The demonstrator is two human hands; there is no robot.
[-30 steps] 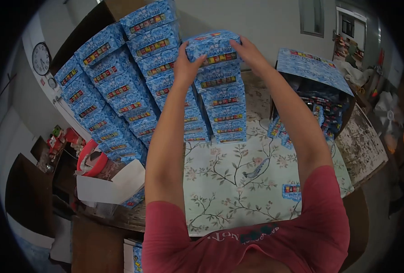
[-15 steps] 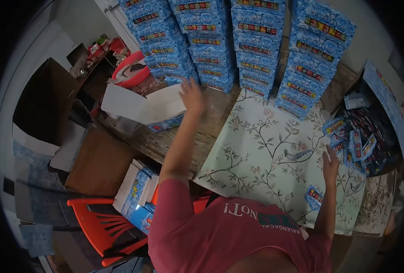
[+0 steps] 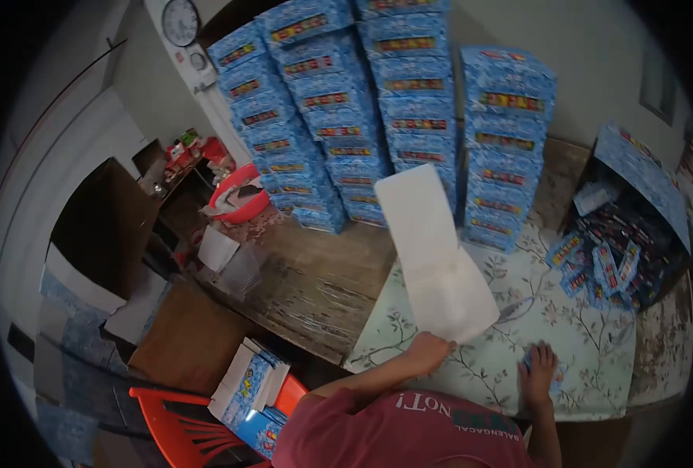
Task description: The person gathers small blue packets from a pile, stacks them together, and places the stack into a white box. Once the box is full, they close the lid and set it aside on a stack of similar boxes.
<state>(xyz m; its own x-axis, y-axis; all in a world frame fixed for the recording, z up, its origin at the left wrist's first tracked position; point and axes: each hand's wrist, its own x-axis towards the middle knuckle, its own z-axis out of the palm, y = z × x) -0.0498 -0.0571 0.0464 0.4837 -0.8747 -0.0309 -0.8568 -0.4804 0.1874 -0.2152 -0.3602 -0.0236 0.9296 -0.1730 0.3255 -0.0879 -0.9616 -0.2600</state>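
My left hand (image 3: 430, 352) is closed at the lower edge of an open carton (image 3: 446, 288). Its plain white inside and raised flap face me above the flowered table cover (image 3: 385, 337). My right hand (image 3: 538, 370) lies over a small blue packet (image 3: 558, 379), fingers curled onto it; most of the packet is hidden under the hand. To the right, a tipped blue box (image 3: 649, 181) holds a heap of small dark and blue packets (image 3: 607, 265), some spilling onto the cover.
Tall stacks of blue printed boxes (image 3: 416, 86) line the back of the table. A red basin (image 3: 241, 204) and a clear plastic tray (image 3: 241, 271) are at the left. Folded blue cartons (image 3: 249, 386) lie on a red chair (image 3: 163, 417) beside a brown cardboard box (image 3: 186, 327).
My left hand has brought the open carton from the left of the table to the front of me. My right hand has moved down onto the blue packet. The view has shifted.
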